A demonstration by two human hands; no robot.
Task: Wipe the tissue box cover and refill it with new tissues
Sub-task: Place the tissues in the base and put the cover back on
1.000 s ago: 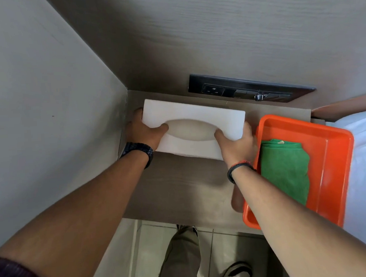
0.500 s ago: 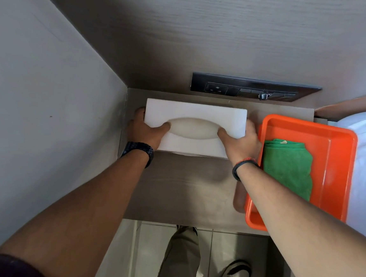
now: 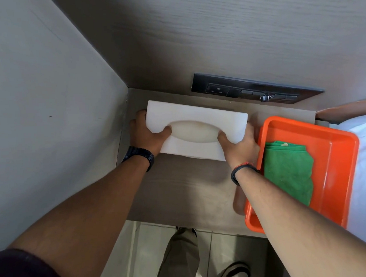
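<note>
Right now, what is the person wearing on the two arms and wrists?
The left hand has a chunky black watch at the wrist and a dark sleeve on the upper arm. The right hand has a thin black band with an orange edge; that forearm is bare.

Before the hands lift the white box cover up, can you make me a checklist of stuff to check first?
1. Left hand grips the cover: ok, thumb on top at its left end.
2. Right hand grips the cover: ok, thumb at the opening's right end.
3. Green cloth ready for wiping: ok, folded in the orange tray.
4. Tray clear of the cover: ok, it sits to the right, apart.
5. New tissues ready: cannot tell, none in sight.
6. Tissues left inside: cannot tell, none poke out of the opening.
</note>
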